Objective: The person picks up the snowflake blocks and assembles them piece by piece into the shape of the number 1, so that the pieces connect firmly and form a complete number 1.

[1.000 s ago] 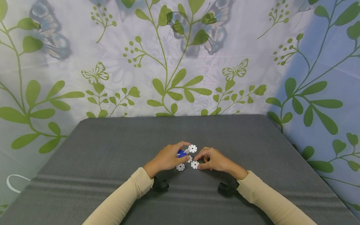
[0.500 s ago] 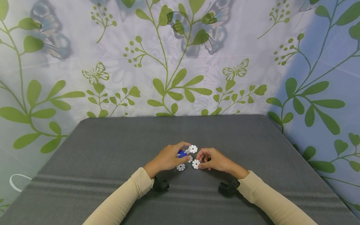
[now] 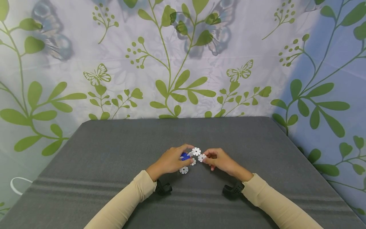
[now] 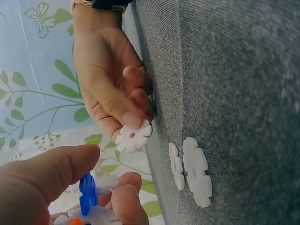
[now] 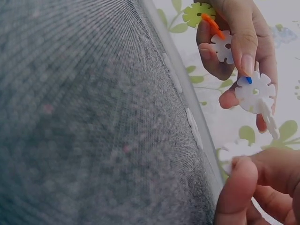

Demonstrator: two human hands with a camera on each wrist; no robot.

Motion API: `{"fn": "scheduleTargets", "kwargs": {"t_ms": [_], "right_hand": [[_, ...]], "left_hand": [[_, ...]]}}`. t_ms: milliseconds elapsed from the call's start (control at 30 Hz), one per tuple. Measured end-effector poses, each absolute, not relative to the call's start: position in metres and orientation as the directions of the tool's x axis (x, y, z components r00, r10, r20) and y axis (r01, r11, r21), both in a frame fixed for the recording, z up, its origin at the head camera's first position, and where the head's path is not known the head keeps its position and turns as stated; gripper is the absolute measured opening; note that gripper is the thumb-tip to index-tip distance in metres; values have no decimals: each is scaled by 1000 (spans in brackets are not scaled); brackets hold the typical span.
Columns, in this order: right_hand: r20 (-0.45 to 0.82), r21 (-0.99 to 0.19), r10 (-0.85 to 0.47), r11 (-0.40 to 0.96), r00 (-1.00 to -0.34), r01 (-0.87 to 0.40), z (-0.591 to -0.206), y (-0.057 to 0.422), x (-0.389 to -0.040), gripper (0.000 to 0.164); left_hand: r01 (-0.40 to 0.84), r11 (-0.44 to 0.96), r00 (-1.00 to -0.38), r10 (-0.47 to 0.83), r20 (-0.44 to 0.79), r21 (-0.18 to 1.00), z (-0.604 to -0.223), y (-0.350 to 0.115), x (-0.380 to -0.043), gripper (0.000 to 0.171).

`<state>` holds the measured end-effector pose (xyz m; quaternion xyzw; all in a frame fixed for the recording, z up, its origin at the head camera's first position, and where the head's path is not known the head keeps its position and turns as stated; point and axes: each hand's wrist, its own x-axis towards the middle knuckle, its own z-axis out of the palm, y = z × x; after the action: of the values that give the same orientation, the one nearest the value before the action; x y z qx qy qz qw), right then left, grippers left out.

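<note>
My left hand [image 3: 171, 160] holds a chain of interlocking notched discs. A blue disc [image 4: 87, 193] shows between its thumb and fingers, joined to white discs. In the right wrist view the chain also has an orange disc [image 5: 213, 26], a yellow-green disc [image 5: 199, 14] and a flat-facing white disc [image 5: 255, 91]. At the chain's far end sits another white disc [image 3: 196, 151]. Thumb and fingertips of my right hand [image 3: 221, 162] pinch a single white disc [image 3: 202, 158], raised over the table close beside that end. Part of the chain is hidden by the left fingers.
Two loose white discs lie on the grey cloth: one disc [image 3: 184, 170] in front of the left hand, another disc [image 3: 193, 162] by its thumb tip. The grey table [image 3: 137, 136] runs back to a leaf-patterned curtain [image 3: 183, 63].
My right hand has carried its white disc up and away from me, from low beside the left thumb to near the chain's end disc. The left hand has stayed in place.
</note>
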<state>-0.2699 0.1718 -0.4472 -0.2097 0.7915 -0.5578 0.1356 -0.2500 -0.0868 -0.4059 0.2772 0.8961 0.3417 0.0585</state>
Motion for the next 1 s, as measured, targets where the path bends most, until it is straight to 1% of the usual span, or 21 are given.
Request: {"fn": "scheduleTargets", "kwargs": {"t_ms": [167, 333, 600, 1000], "right_hand": [[4, -966, -398, 237, -918, -107, -445, 170, -270, 20], [6, -980, -355, 184, -935, -76, -443, 168, -271, 23], [72, -978, -307, 163, -949, -127, -443, 169, -272, 22], [122, -974, -328, 140, -937, -176, -443, 170, -271, 21]], "left_hand": [[454, 615, -840, 537, 79, 645, -405, -87, -251, 50], [454, 614, -839, 538, 79, 646, -405, -88, -252, 49], [450, 618, -839, 540, 68, 644, -404, -88, -252, 50], [448, 623, -839, 540, 63, 641, -404, -86, -250, 49]]}}
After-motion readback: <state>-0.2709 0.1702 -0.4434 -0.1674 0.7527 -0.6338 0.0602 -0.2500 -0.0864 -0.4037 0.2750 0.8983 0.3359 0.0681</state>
